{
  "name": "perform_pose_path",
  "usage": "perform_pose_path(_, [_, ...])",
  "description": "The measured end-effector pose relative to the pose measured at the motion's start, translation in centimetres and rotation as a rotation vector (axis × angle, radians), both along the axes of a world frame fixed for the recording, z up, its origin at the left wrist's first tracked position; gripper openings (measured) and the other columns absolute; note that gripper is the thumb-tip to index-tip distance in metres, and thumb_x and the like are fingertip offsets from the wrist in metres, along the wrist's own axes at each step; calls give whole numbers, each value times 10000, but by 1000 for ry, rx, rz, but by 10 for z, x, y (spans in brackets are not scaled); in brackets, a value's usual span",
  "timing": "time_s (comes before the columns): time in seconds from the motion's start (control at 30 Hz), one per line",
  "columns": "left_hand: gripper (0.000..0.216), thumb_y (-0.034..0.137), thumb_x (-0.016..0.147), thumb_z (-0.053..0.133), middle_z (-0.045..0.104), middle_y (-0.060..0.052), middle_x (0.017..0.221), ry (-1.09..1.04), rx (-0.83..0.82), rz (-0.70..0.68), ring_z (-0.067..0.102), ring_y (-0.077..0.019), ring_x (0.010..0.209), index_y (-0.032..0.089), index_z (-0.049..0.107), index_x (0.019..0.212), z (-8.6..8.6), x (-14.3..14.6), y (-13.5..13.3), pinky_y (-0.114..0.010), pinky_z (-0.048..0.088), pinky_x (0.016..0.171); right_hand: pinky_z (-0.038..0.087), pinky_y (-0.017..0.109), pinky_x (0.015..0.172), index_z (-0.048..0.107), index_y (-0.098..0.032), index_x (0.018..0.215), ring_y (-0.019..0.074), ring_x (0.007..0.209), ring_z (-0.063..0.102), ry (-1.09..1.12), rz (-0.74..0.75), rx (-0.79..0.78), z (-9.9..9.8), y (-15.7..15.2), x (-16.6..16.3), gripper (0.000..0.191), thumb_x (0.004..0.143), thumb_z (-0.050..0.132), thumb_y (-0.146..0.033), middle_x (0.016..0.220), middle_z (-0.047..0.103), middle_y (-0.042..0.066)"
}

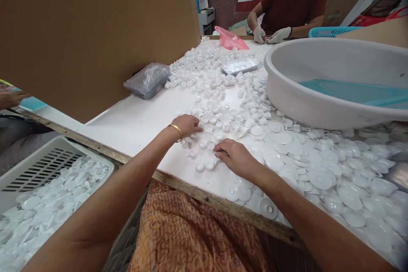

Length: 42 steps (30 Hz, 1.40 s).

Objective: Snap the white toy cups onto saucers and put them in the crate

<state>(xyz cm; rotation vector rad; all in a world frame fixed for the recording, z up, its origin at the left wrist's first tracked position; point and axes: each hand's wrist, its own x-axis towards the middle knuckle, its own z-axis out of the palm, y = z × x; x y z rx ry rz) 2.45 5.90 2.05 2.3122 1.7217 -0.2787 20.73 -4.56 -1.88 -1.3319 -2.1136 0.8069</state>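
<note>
Small white plastic caps (208, 129) lie scattered over the white table (137, 123) in front of me. My left hand (187, 125), a gold bangle on its wrist, rests knuckles up among them with fingers curled; what it holds is hidden. My right hand (234, 156) lies palm down just right of it, fingertips pinched on a small white cap at the edge of the pile. Flat white discs (318, 176) are heaped to the right of my right hand.
A large white basin (318, 89) with a teal tray inside stands at the right. A grey crate (47, 187) of white parts sits low left. A brown board (95, 34) walls the left. Wrapped packs (148, 80) lie on the table. A gloved person (274, 34) works at the far end, beside a pink scoop (230, 38).
</note>
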Motion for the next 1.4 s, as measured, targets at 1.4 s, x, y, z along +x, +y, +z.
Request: perform_pose_path(1.4, [267,186,744,584,544,-86,918,-279,449,-131,463,-227,923,159,631,1005,-22,24,-53,-348,420,806,418,295,693,581,-220,936,197,895,534,-312,-75,63,5,-5,14,197,763,626,-304,900,608,33])
